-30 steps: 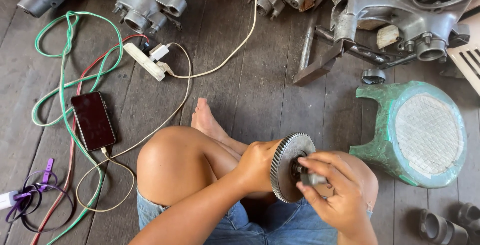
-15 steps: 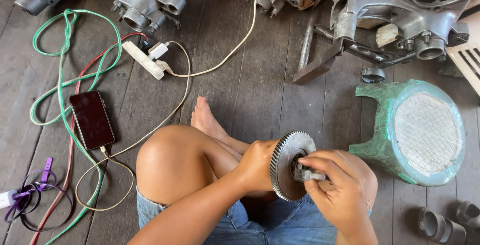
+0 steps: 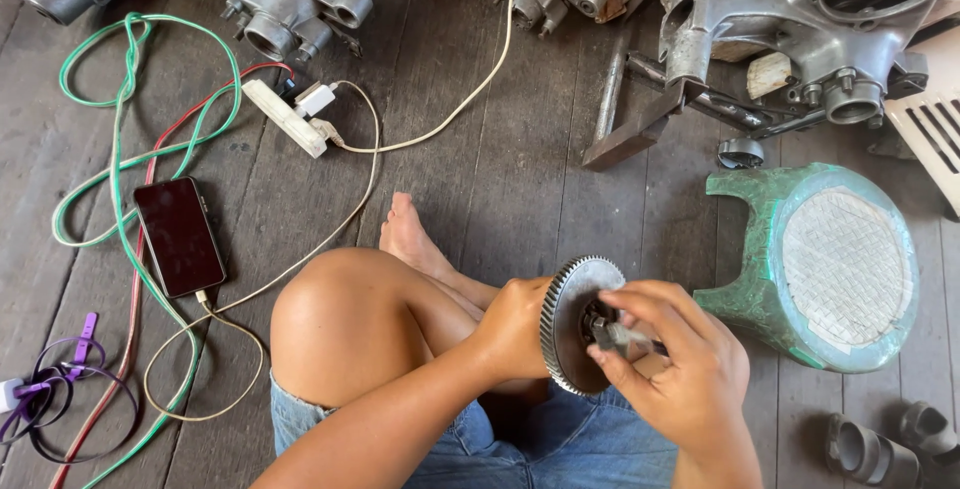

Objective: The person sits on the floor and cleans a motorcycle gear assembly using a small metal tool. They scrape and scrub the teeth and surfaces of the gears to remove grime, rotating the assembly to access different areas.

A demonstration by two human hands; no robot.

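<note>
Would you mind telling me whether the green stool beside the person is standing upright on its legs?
No, the green stool lies tipped on its side on the wooden floor, its round woven seat facing the camera.

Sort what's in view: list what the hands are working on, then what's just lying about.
In hand:
- large toothed gear, held by the left hand
- small metal part at its hub, gripped by the right hand

Lying about:
- phone
- green stool
- power strip
- green cable
- engine casings
</note>
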